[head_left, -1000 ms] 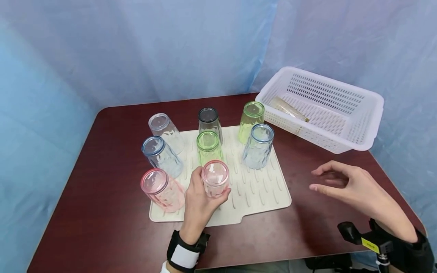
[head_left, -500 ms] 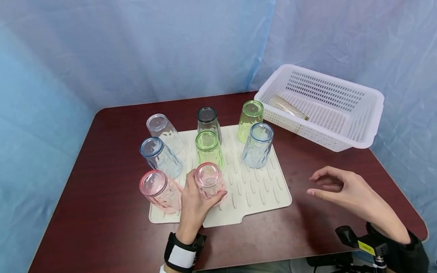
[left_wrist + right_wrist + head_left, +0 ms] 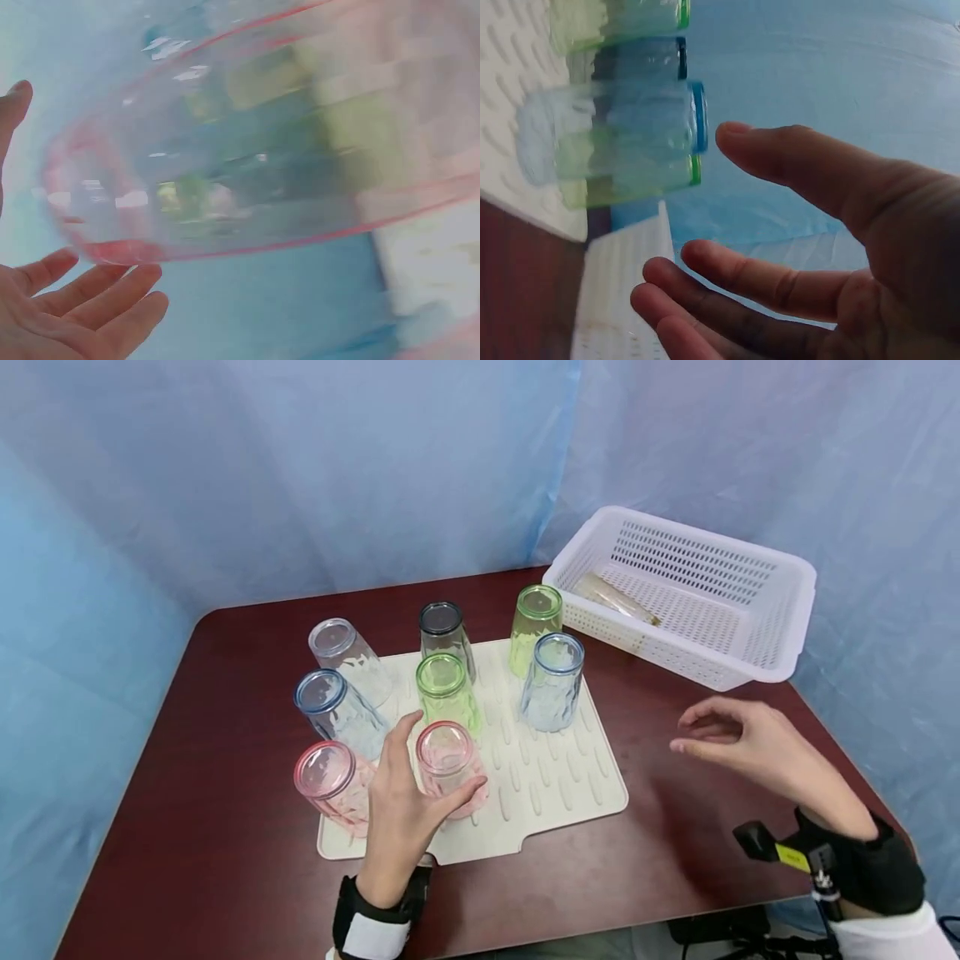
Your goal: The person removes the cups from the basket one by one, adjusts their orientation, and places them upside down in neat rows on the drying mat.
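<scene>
a: left hand (image 3: 401,802) lying open against the near-left side of pink cup (image 3: 447,764), fingers (image 3: 97,300) straight, thumb reaching round the near side, clasping nothing. touching or just clear: not showing in either view.

b: logging position of pink cup?

a: standing upside down on drying mat (image 3: 555,785), long axis upright, base facing up. sitting just ahead and to the right of the left palm, near the mat's front edge.

b: noting neighbours?

a: second pink cup (image 3: 330,781) standing just left of the hand; green cup (image 3: 444,689) standing just behind. leaving little room on those two sides, more towards the right.

b: listing right hand?

a: right hand (image 3: 742,747) hovering over bare table (image 3: 225,827) right of the mat, fingers loosely curled, holding nothing, well apart from pink cup. left hand being much the nearer.

b: recording surface and room?

a: ribbed cream mat lying on dark red table; white basket (image 3: 780,610) resting at far right corner; blue curtain (image 3: 300,468) hanging behind.
</scene>
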`<state>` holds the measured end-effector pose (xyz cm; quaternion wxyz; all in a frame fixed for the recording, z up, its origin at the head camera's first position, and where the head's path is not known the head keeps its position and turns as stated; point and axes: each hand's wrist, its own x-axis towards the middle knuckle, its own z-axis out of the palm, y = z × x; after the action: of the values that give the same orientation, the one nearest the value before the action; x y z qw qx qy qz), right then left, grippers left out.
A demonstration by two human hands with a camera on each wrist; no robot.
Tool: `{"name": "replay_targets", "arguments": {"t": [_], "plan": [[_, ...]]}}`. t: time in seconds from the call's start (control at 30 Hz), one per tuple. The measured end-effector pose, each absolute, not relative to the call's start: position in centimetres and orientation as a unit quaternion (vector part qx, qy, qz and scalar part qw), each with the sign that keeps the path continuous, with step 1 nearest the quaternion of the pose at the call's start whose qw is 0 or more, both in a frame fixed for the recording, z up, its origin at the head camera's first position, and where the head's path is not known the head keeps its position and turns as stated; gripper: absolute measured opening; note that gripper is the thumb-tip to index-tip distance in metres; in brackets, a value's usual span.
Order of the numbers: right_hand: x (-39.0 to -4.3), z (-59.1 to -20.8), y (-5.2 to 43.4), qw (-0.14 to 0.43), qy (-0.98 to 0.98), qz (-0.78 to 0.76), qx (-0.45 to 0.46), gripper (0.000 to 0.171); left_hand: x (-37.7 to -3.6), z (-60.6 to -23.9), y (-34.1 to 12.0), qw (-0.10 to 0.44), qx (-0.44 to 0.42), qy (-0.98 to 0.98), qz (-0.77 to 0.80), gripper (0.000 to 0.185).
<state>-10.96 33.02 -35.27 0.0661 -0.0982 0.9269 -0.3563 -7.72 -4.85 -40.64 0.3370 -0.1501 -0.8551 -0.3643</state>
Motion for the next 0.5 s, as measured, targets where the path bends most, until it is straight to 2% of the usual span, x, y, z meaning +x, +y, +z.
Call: {"name": "replay_targets", "arguments": {"t": [0.13,0.23,0.37,0.5], "plan": [[-15.2,-32.8,33.6,0.059,0.933,-0.337,-0.113,0.037,-8.1,-38.0,-3.8,0.399,-0.222,-0.83,-0.32,0.084],[-19.3,-30.8,33.8,0.075,0.933,-0.325,-0.132,0.039,-8.4,-36.6,-1.9,0.43,-0.274,-0.812,-0.285,0.073],[-24.7,-29.6,34.3,0.102,0.934,-0.309,-0.149,0.042,-8.8,-35.9,1.6,0.429,-0.331,-0.8,-0.258,0.065],[-29.0,-30.3,34.8,0.14,0.938,-0.269,-0.169,0.045,-9.4,-36.1,5.7,0.393,-0.372,-0.805,-0.244,0.058]]}}
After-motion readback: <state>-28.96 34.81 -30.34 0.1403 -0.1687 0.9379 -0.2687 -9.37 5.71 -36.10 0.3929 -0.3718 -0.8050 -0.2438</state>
